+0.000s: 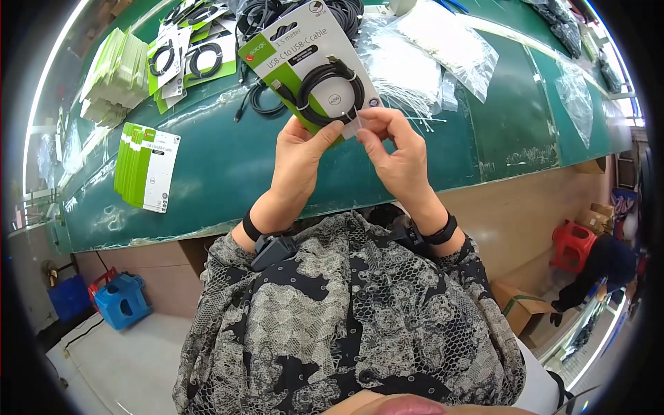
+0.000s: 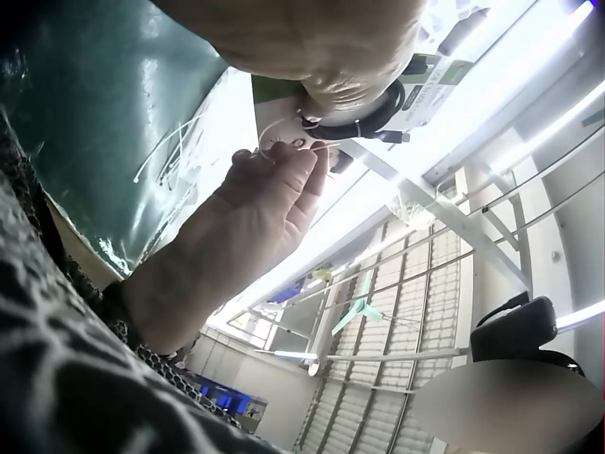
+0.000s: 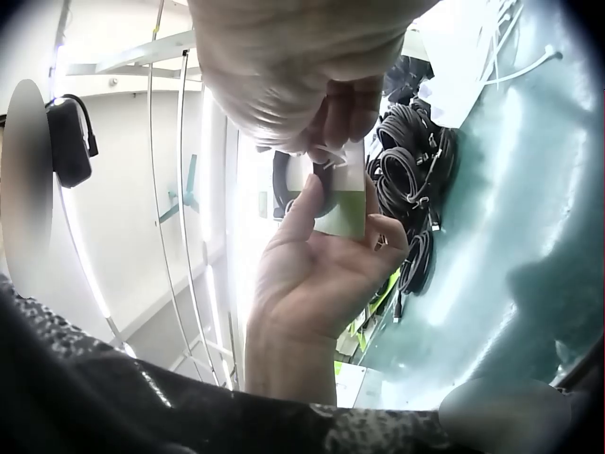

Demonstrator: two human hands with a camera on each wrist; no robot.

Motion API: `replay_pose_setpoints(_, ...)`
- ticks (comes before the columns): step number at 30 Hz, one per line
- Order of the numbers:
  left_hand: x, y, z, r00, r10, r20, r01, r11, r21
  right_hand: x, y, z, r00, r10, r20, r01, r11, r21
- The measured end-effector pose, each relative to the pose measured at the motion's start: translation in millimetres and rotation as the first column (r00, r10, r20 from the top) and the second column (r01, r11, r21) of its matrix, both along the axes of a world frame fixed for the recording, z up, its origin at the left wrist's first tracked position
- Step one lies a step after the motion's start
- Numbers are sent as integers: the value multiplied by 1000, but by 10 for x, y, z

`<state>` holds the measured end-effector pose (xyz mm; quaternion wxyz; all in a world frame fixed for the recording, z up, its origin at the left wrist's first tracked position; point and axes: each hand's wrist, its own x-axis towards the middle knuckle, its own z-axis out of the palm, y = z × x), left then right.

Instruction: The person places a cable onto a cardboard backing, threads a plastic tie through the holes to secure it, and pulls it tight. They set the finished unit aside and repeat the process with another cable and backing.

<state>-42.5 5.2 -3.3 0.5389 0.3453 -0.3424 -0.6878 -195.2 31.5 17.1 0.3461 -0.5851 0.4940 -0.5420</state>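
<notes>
My left hand grips the lower edge of a white and green card printed "USB-C to USB-C cable", thumb on its front. A coiled black cable lies against the card, bound by white ties. At the bottom of the coil, my right hand pinches a thin white cable tie between thumb and fingertips; the left wrist view shows its end sticking out. In the right wrist view, the right hand's fingers partly hide the coil and tie, while the left hand supports the card from below.
A fanned stack of cards lies left on the green table. Behind it are more stacked cards and carded cables. Loose black cables lie behind the held card. Bags of white cable ties lie at the back right.
</notes>
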Motion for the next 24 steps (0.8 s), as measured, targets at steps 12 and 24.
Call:
replay_pose_setpoints(12,-29,35,-37,998,-2,-55,1,1000,-25,42,-92,-187,996,42,-75,-42,999,3)
replay_pose_setpoints(24,-64,99,-86,992,75,105,-53,980,-194,31,-77,-102,913,-167,-372,40,945,-325)
